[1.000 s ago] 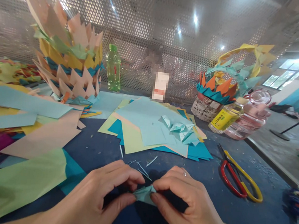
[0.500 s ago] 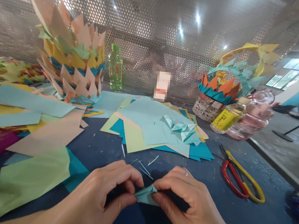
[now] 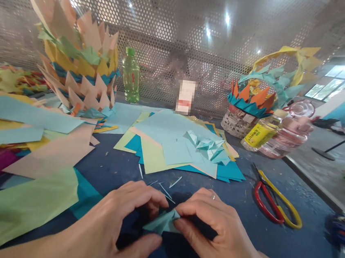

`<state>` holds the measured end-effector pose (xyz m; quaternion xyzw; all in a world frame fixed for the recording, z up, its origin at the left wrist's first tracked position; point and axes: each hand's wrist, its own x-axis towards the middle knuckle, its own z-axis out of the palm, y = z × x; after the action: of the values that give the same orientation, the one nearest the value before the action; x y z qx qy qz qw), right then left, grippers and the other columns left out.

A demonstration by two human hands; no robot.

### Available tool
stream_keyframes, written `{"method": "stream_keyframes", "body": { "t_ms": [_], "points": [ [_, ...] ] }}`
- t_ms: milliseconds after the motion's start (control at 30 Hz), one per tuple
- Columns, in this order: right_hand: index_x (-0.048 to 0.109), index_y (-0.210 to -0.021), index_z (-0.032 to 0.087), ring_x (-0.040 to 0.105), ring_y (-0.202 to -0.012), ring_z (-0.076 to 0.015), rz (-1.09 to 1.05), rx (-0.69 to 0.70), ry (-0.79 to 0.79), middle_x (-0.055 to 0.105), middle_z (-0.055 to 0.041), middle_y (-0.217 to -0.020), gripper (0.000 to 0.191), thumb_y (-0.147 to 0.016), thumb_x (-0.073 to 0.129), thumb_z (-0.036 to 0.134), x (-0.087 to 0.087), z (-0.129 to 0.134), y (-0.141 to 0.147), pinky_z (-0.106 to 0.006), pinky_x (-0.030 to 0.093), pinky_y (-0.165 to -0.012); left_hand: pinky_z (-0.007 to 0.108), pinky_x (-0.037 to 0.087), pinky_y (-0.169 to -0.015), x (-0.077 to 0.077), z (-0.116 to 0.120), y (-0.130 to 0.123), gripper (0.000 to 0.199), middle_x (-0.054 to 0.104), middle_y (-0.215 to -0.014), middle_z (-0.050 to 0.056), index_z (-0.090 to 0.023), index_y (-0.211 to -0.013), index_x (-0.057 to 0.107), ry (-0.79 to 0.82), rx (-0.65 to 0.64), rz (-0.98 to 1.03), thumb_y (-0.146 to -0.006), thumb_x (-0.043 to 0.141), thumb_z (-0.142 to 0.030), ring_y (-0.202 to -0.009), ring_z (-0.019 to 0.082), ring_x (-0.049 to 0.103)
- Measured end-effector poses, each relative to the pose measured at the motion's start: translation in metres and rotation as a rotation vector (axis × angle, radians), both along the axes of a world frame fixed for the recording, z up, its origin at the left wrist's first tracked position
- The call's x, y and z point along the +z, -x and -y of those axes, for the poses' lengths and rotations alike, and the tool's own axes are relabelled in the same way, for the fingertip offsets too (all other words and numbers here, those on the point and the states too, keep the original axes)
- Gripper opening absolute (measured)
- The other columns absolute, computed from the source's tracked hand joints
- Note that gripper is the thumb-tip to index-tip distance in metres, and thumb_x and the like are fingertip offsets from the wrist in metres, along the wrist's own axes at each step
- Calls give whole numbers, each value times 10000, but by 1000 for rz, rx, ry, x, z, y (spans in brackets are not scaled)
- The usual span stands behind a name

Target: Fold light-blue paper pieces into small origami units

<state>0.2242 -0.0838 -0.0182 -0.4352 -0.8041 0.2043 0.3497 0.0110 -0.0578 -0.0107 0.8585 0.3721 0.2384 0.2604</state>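
My right hand [image 3: 212,223] pinches a small folded piece of light blue paper [image 3: 162,222] between thumb and forefinger at its right side. The paper is creased into a pointed shape, one tip facing left. Around its left side is my left hand [image 3: 132,219], thumb and fingers apart. The left thumb lies just below the paper's left part; whether it touches is hard to tell. Beyond the hands, thin paper slivers [image 3: 166,191] lie on the dark blue table [image 3: 116,164]. Several folded light blue pieces [image 3: 210,147] rest on a stack of coloured sheets [image 3: 153,164].
Red-and-yellow-handled scissors [image 3: 277,201] lie at right, with a blue tool [image 3: 342,231] beyond. A layered paper model [image 3: 83,66], a green bottle [image 3: 131,77], a paper basket [image 3: 246,112] and a yellow-labelled bottle [image 3: 261,132] stand behind. Loose sheets [image 3: 35,201] cover the left.
My left thumb has come away from the forefinger and moved down, exposing the paper's left tip. My right hand keeps its pinch. The view has shifted slightly.
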Motion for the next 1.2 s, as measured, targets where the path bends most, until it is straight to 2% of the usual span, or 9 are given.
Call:
{"method": "stream_keyframes", "body": {
  "t_ms": [67,167,300,433,600,767,933,1067,1200],
  "points": [
    [631,-836,202,567,-676,-134,9,47,-39,646,-17,-723,76,-815,560,184,2,0,1,-289,420,-688,207,476,-683,3,0,-1,252,615,-879,-17,-270,-973,552,18,-25,-14,-730,611,-300,-767,136,576],
    [635,-829,182,574,-674,-128,6,68,-87,647,-17,-710,71,-804,570,168,5,0,3,-275,420,-673,201,464,-665,6,0,-3,59,599,-782,-20,-236,-819,577,63,-31,-39,-765,554,-230,-723,119,562],
    [632,-859,179,577,-685,-116,-16,68,-86,657,-11,-738,79,-807,573,168,7,-1,5,-261,424,-689,185,450,-624,4,-4,-3,112,591,-729,-17,-220,-755,578,44,-66,-1,-802,489,-172,-683,103,548],
    [619,-925,193,561,-701,-110,-16,54,-13,644,2,-761,123,-806,590,183,6,-1,2,-252,422,-716,183,447,-616,3,-7,-1,115,594,-710,-21,-225,-759,592,55,-34,22,-810,496,-185,-672,102,547],
    [605,-918,234,542,-692,-106,3,25,75,605,26,-722,106,-827,571,194,2,2,-1,-256,414,-735,169,438,-579,5,-5,-3,108,578,-667,-36,-221,-708,582,112,1,-10,-790,517,-196,-624,93,536],
    [573,-977,234,560,-769,-131,43,-5,146,610,8,-791,183,-802,579,182,5,5,-1,-283,423,-779,183,447,-603,5,0,-6,54,574,-665,-43,-233,-764,588,124,76,-2,-750,551,-197,-631,105,539],
    [535,-1051,218,557,-871,-153,38,15,88,615,-21,-917,265,-793,594,233,7,3,-1,-309,421,-829,205,466,-644,1,5,-6,185,584,-660,-53,-256,-903,594,142,117,17,-728,580,-199,-653,118,567],
    [523,-1062,248,566,-807,-132,42,12,141,618,15,-835,295,-783,593,186,2,4,-1,-292,423,-805,217,483,-671,0,5,-5,282,614,-728,-52,-278,-995,572,149,75,5,-723,606,-212,-705,129,594],
    [500,-1059,246,567,-779,-125,7,-11,179,616,31,-774,308,-775,591,167,1,6,1,-276,425,-777,242,488,-738,0,4,-2,267,619,-893,-17,-272,-1016,538,89,39,0,-754,580,-242,-819,146,593]
  ]
}}
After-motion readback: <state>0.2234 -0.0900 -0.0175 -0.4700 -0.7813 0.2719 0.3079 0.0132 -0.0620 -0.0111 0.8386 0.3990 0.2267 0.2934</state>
